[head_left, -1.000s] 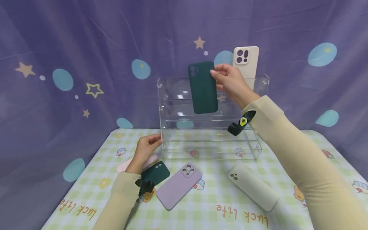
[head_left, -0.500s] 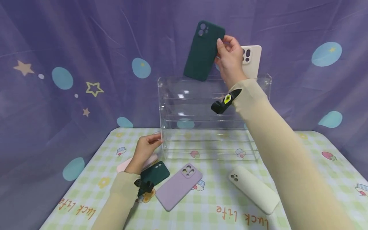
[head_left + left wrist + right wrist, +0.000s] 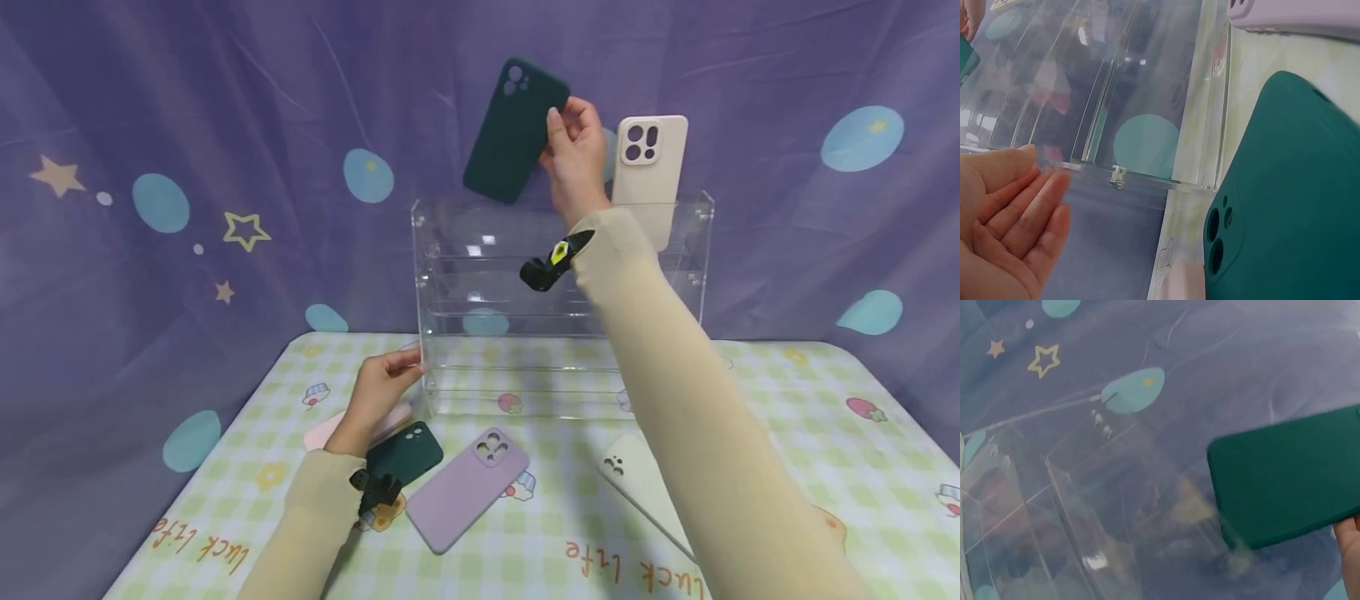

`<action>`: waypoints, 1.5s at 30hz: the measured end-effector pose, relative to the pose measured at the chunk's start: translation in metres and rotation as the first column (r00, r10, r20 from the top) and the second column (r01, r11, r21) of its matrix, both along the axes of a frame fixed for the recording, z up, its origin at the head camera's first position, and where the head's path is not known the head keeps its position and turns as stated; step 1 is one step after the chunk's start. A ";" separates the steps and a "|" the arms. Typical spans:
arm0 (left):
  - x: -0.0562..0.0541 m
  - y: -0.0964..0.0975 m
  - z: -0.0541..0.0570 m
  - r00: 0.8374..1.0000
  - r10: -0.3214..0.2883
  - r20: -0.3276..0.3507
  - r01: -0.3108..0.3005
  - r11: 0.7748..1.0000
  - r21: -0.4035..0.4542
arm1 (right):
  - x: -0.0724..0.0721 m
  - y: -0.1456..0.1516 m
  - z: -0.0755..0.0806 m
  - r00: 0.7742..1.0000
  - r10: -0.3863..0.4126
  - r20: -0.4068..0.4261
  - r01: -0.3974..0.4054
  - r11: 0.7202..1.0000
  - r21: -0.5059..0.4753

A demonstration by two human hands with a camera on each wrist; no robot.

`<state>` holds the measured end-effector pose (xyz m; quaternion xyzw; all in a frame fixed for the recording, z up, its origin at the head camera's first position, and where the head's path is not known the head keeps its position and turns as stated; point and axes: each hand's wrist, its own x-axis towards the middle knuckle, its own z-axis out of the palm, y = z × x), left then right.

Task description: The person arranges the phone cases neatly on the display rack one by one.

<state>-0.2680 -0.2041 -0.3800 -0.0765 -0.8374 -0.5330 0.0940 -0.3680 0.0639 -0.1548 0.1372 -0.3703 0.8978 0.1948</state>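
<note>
My right hand (image 3: 577, 154) pinches a dark green phone case (image 3: 516, 129) by its right edge, thumb in front. The case tilts just above the top edge of a clear acrylic rack (image 3: 420, 292); in the right wrist view the green case (image 3: 1285, 478) is beside the rack's upper tier. My left hand (image 3: 378, 392) touches the rack's left side with thumb and fingertips, its fingers loosely bent and holding nothing in the left wrist view. A cream phone case (image 3: 652, 167) stands upright in the rack's top tier at the right.
On the checked tablecloth (image 3: 547, 542) lie a purple phone case (image 3: 467, 492), a second green case (image 3: 411, 454), a pink case (image 3: 324, 429) partly behind my left hand, and a pale case (image 3: 645, 492) partly covered by my right sleeve. A purple curtain (image 3: 247, 150) hangs behind.
My right hand has raised the green case from in front of the rack to above its top edge, tilted it, then moved slightly left. My left hand stays at the rack's side.
</note>
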 end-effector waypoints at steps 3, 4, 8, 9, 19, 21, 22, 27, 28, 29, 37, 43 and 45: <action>0.000 -0.001 0.001 1.000 0.003 0.005 -0.003 1.000 0.017 | -0.003 -0.005 -0.004 1.000 0.019 0.021 -0.020 0.998 0.054; 0.000 -0.002 0.001 1.000 0.001 0.002 -0.001 1.000 0.020 | -0.003 -0.007 -0.005 0.999 0.034 0.027 -0.036 0.997 0.073; 0.002 -0.002 0.000 1.000 0.001 -0.006 -0.001 1.000 0.021 | -0.003 -0.010 -0.011 0.994 0.094 0.058 -0.103 0.981 0.164; 0.002 -0.002 0.000 1.000 0.000 -0.008 0.000 1.000 0.014 | -0.003 -0.011 -0.013 0.992 0.105 0.067 -0.116 0.976 0.186; 0.006 -0.001 0.001 1.000 0.006 -0.012 -0.006 1.000 0.013 | -0.003 -0.007 -0.016 0.978 0.139 0.153 -0.177 0.944 0.279; 0.006 -0.001 0.002 1.000 0.010 -0.012 -0.010 1.000 0.015 | -0.003 -0.007 -0.016 0.977 0.143 0.158 -0.185 0.936 0.300; 0.006 -0.002 0.002 1.000 0.012 -0.013 -0.011 1.000 0.018 | -0.003 -0.007 -0.015 0.977 0.140 0.160 -0.185 0.929 0.321; 0.006 0.000 0.001 1.000 0.021 -0.015 -0.021 0.999 0.034 | -0.003 -0.007 -0.015 0.979 0.082 0.185 -0.165 0.850 0.500; 0.006 0.001 0.001 1.000 0.022 -0.017 -0.021 0.999 0.032 | -0.003 -0.007 -0.015 0.979 0.073 0.190 -0.164 0.838 0.521; 0.006 0.001 0.001 1.000 0.024 -0.016 -0.023 0.999 0.031 | -0.003 -0.007 -0.015 0.978 0.070 0.197 -0.167 0.829 0.534; 0.007 0.003 0.000 1.000 0.028 -0.001 -0.027 0.999 0.039 | -0.003 -0.004 -0.015 0.974 0.056 0.218 -0.176 0.794 0.582; 0.005 0.004 0.001 0.999 0.033 -0.019 -0.033 0.999 0.033 | -0.005 -0.007 -0.014 0.984 -0.004 0.180 -0.123 0.716 0.688; 0.005 0.004 0.000 0.999 0.036 -0.018 -0.035 0.999 0.027 | -0.006 -0.008 -0.014 0.983 -0.051 0.176 -0.095 0.682 0.725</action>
